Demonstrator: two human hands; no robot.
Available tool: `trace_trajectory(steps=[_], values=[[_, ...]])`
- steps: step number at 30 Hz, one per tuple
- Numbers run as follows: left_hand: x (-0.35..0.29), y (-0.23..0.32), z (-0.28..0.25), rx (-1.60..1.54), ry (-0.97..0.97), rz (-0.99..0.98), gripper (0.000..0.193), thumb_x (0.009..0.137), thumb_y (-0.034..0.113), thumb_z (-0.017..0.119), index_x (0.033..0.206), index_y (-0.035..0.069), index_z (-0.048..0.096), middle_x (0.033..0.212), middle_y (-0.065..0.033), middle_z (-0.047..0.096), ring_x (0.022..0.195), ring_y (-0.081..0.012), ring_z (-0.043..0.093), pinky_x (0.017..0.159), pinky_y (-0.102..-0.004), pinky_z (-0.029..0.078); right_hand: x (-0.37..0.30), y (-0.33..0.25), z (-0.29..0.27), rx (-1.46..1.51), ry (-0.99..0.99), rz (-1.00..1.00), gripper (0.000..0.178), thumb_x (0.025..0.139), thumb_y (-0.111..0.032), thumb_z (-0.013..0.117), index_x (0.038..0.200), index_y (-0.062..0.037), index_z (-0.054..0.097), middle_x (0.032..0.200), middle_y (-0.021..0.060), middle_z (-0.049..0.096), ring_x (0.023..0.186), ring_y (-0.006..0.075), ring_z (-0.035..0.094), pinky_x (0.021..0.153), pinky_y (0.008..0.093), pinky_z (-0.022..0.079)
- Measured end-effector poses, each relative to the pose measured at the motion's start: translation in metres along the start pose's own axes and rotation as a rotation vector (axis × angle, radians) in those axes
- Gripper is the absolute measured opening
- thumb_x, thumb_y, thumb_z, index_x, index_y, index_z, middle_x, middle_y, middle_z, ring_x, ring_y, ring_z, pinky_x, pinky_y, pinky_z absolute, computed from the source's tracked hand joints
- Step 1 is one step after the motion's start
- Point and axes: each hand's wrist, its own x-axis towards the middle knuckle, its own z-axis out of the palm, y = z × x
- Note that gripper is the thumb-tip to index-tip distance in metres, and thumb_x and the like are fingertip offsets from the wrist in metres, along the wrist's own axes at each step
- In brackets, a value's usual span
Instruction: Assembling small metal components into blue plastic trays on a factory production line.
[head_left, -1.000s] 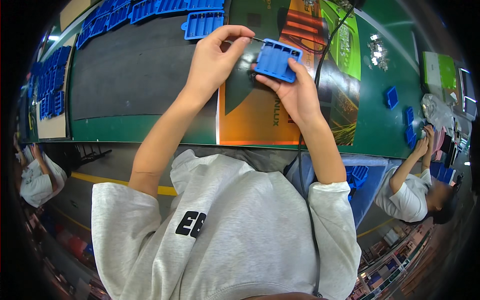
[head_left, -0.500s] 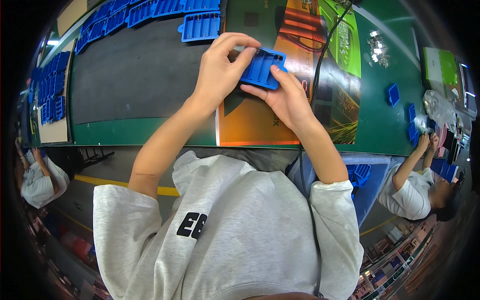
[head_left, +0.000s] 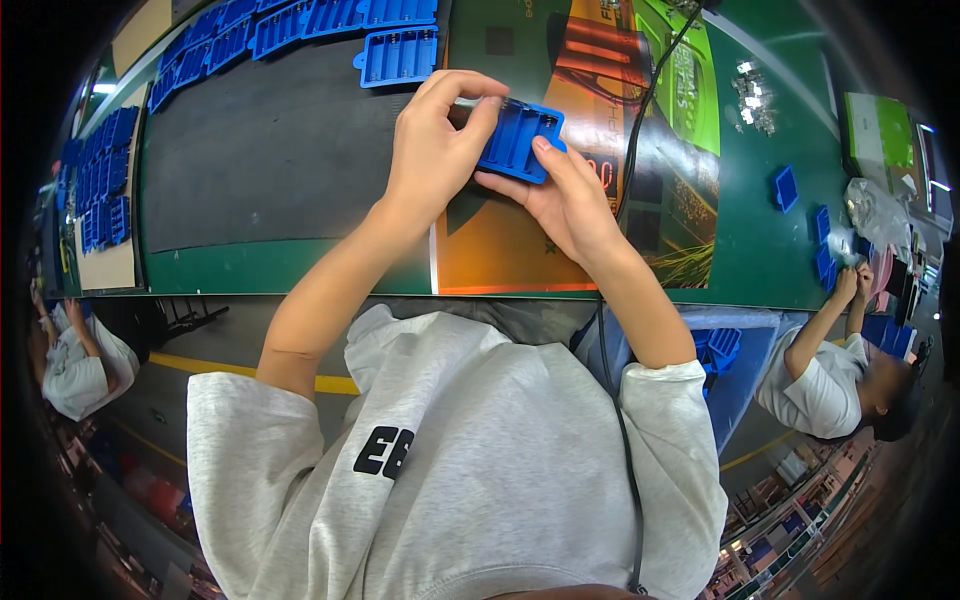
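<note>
A blue plastic battery case [head_left: 517,142] with open slots is held tilted over the table, its hollow side facing up. My right hand [head_left: 572,200] grips it from the right, thumb on the near right edge and fingers underneath. Small metal contacts show along its far edge. At its far left corner, my left hand [head_left: 437,145] is closed in a pinch with thumb and forefinger together. What sits between those fingertips is hidden.
Rows of blue battery cases [head_left: 400,57] line the far edge of a dark mat [head_left: 270,150]. Beyond a printed sheet [head_left: 500,240] and black cable [head_left: 640,130] lies a pile of small metal parts [head_left: 754,97]. Co-workers sit left and right; a blue bin [head_left: 755,365] stands beside me.
Both hands and the battery case have shifted slightly left, and the case has tilted a little. The pinch at its far left corner stays closed.
</note>
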Motion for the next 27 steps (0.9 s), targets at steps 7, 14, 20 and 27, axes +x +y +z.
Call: trace_trajectory(steps=[7,14,20,27], values=[[0.001,-0.01,0.003,0.264,0.048,0.33,0.009,0.085,0.003,0.062,0.094,0.002,0.065,0.099,-0.0066,0.061,0.084,-0.015,0.06,0.069,-0.024,0.047,0.0,0.001,0.002,0.009,-0.017,-0.01,0.034,0.1,-0.022,0.043,0.127,-0.001,0.043,0.123,0.0086,0.052,0.116,0.0191,0.052,0.103,0.048,0.042],[0.004,-0.008,0.0,0.169,-0.028,0.31,0.01,0.08,0.004,0.065,0.091,0.003,0.064,0.094,-0.0095,0.06,0.091,-0.0272,0.059,0.077,-0.0347,0.048,-0.001,0.0,0.002,-0.003,-0.025,-0.023,0.034,0.1,-0.022,0.044,0.126,-0.0007,0.043,0.122,0.0083,0.052,0.116,0.0189,0.052,0.103,0.0476,0.043],[0.009,-0.009,-0.007,0.303,-0.012,0.37,0.011,0.08,0.003,0.066,0.09,0.004,0.064,0.094,-0.0093,0.06,0.09,-0.0278,0.058,0.077,-0.0342,0.048,-0.001,-0.004,0.002,-0.005,-0.017,-0.015,0.034,0.1,-0.022,0.043,0.127,-0.0006,0.043,0.121,0.0083,0.053,0.116,0.019,0.053,0.101,0.0474,0.045],[0.01,-0.004,-0.01,0.464,-0.022,0.54,0.013,0.078,0.001,0.066,0.09,0.004,0.064,0.09,-0.0071,0.06,0.084,-0.0269,0.056,0.073,-0.035,0.048,-0.001,-0.001,0.001,-0.031,-0.004,-0.013,0.034,0.1,-0.021,0.043,0.127,-0.0006,0.043,0.121,0.0072,0.052,0.113,0.0183,0.053,0.099,0.0466,0.046]])
